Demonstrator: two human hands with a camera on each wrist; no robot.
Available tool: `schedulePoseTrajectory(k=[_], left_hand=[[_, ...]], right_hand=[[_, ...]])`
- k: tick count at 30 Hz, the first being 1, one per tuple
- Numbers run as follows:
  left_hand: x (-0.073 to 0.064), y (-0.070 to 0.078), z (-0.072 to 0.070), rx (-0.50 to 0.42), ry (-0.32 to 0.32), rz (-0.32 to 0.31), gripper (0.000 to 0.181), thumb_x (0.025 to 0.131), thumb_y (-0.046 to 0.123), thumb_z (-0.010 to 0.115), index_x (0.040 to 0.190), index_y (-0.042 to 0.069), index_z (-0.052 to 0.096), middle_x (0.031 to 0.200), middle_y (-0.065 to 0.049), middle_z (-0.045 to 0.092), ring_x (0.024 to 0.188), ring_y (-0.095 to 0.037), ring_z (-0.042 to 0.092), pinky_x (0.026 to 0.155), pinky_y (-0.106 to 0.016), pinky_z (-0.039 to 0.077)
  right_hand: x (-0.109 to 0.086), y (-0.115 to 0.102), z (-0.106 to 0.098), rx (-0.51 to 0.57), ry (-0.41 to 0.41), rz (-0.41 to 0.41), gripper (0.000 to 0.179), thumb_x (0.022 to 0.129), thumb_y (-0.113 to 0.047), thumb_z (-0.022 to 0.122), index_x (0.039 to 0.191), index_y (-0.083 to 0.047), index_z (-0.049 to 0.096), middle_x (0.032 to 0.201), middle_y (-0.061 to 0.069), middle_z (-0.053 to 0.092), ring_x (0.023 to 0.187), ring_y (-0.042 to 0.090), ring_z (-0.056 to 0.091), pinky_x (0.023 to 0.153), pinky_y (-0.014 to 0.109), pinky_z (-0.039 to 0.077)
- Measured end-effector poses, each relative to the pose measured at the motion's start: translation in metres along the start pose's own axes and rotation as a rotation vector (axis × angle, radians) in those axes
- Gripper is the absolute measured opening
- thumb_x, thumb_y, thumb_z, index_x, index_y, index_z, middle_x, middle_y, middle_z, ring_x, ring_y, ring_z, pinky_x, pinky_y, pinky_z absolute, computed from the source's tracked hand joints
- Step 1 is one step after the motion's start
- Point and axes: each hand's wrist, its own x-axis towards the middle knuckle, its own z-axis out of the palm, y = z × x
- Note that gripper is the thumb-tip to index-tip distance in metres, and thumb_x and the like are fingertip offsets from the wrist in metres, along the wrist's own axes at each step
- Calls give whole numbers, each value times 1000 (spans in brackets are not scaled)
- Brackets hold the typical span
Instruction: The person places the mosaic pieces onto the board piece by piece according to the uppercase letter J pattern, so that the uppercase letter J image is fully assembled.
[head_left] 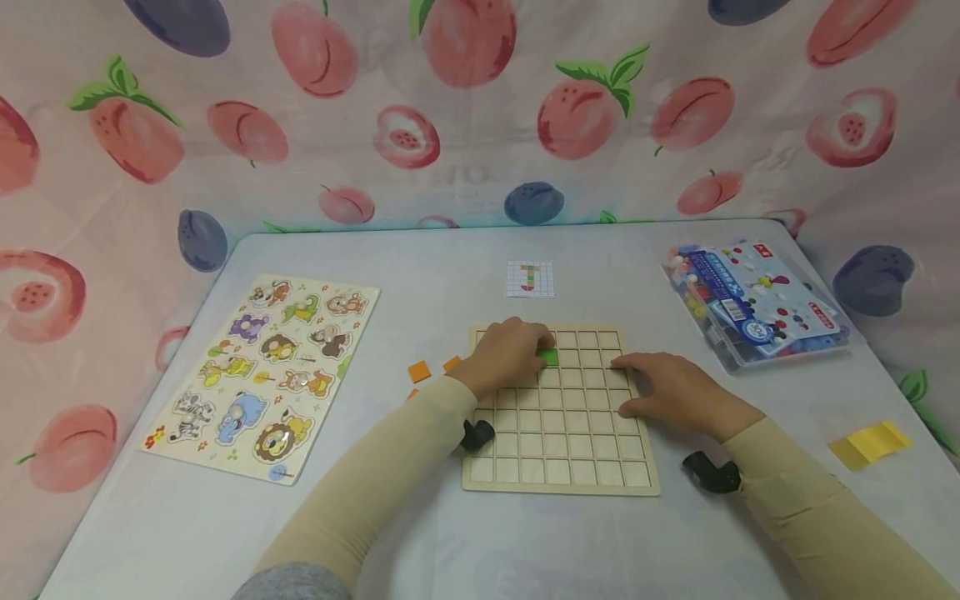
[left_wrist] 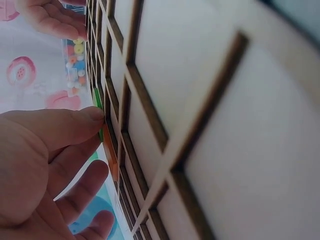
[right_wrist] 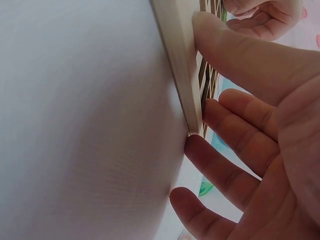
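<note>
A wooden grid board [head_left: 558,490] lies flat on the table before me. Over its far left part, my left hand [head_left: 510,354] pinches a green square tile [head_left: 550,357] between thumb and index finger, close on the grid. In the left wrist view, an orange tile [left_wrist: 111,157] lies in the grid beside the green one. My right hand [head_left: 675,390] rests at the board's right edge, fingers fairly straight; the right wrist view shows its thumb [right_wrist: 210,30] on the rim and fingertips along the edge. Part of the grid is hidden under the left hand.
Loose orange tiles [head_left: 418,372] lie left of the board. Beyond it is a small card [head_left: 530,279] with a coloured pattern. An animal puzzle board [head_left: 262,375] lies at left, a clear plastic case [head_left: 757,304] at back right, and a yellow paper strip [head_left: 870,444] at far right.
</note>
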Motion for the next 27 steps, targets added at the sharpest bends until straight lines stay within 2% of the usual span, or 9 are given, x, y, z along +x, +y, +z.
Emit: schedulePoseTrajectory(k=[6, 18, 27], left_hand=[[-1, -2, 0, 9, 23, 2, 28, 95, 18, 67, 123, 18, 71, 112, 5, 70, 101, -17, 58, 86, -36, 47], [-6, -5, -1, -15, 44, 5, 28, 94, 16, 63, 121, 16, 72, 113, 4, 71, 104, -18, 58, 90, -37, 46], [-11, -8, -6, -15, 40, -34, 27, 97, 17, 63, 122, 16, 71, 117, 3, 70, 109, -19, 58, 94, -37, 46]], right_hand=[[0, 1, 1, 1, 1, 8, 65, 84, -27, 82, 137, 0, 57, 136, 26, 56, 128, 48, 48, 103, 61, 37], [-1, 2, 2, 16, 8, -4, 65, 84, -26, 81, 137, 1, 56, 137, 27, 55, 128, 49, 47, 104, 61, 36], [-2, 1, 2, -3, 11, -5, 65, 84, -26, 82, 137, 1, 57, 136, 26, 56, 127, 48, 49, 103, 60, 37]])
